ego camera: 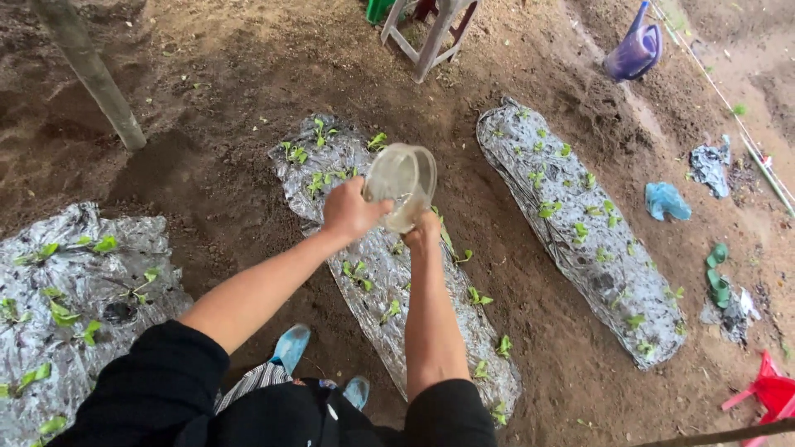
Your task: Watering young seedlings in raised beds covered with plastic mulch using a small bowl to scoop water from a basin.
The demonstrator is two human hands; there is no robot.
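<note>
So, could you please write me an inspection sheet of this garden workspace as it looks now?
Surface: bare brown soil with three silver mulch-covered beds.
Job's things: clear plastic container, tipped over the middle bed's green seedlings.
Clutter: purple watering can, blue cloth, red plastic item, green scraps.
Grippers: left hand and right hand both grip the container.
Cables: white cord along the right edge.
Surroundings: wooden post, stool legs.
</note>
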